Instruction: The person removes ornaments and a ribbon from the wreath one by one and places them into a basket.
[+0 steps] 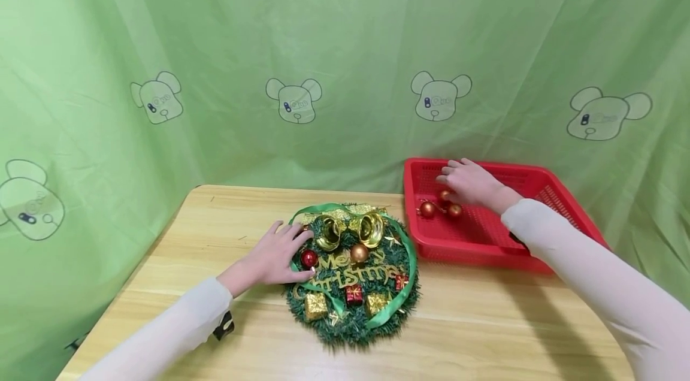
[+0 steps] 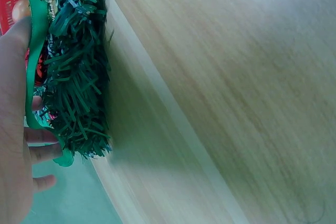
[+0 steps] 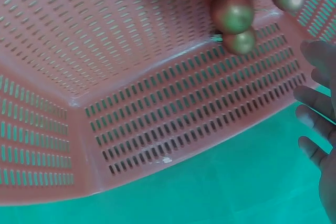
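Observation:
A round green Christmas wreath (image 1: 353, 333) lies on the table, with gold bells (image 1: 371, 230), gift-box ornaments (image 1: 354, 295) and gold "Merry Christmas" lettering. Loose over it runs a green ribbon (image 1: 411, 261). My left hand (image 1: 277, 254) rests on the wreath's left side, fingers spread, close to a red bauble (image 1: 309, 258). A copper bauble (image 1: 359, 253) sits near the wreath's middle. Over the left part of a red basket (image 1: 480, 255) is my right hand (image 1: 474, 184), holding nothing. In the right wrist view its fingers (image 3: 313, 121) are extended beside copper baubles (image 3: 232, 14).
The basket stands to the right of the wreath, at the back of the wooden table (image 1: 215, 219). Inside it, several copper baubles (image 1: 427, 209) lie toward the left end. A green curtain (image 1: 356, 21) with bear-head prints hangs behind the table.

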A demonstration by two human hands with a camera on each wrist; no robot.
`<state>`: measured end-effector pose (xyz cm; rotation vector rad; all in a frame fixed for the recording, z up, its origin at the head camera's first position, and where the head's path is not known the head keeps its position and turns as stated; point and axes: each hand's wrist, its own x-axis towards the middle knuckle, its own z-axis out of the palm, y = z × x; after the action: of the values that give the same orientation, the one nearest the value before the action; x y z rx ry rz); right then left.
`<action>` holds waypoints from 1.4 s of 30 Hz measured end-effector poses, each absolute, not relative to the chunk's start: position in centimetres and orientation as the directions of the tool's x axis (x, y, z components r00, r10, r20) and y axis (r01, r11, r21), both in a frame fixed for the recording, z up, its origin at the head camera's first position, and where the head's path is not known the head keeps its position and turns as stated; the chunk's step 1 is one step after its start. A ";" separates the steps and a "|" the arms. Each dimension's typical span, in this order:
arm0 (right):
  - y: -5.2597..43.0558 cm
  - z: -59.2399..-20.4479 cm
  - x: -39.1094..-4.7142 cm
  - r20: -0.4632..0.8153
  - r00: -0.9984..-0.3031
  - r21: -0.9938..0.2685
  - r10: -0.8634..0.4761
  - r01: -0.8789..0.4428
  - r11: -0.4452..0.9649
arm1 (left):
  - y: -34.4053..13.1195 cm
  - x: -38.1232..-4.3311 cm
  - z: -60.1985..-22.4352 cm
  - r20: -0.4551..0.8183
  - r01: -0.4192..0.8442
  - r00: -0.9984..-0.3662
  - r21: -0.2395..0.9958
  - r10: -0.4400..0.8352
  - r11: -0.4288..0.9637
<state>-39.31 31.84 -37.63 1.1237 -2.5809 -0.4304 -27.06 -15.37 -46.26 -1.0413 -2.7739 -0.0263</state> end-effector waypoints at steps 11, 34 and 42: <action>29.9 -35.1 -37.1 0.273 -0.610 0.285 -0.744 -0.687 0.668 | -15.3 -27.0 -46.1 0.151 0.647 -0.750 -0.036 0.644 0.761; 20.6 -33.1 -28.3 0.456 -0.330 0.193 -0.827 -0.870 0.454 | -15.2 -27.1 -46.1 0.150 0.643 -0.752 -0.041 0.641 0.764; 18.2 -34.4 -26.2 0.379 -0.273 0.206 -0.884 -0.906 0.369 | -15.1 -26.9 -46.0 0.138 0.640 -0.757 -0.046 0.639 0.767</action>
<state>-26.24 18.15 -34.37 1.5523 -2.2060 0.0705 -26.92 -15.09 -45.98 -1.0245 -2.8147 -0.0056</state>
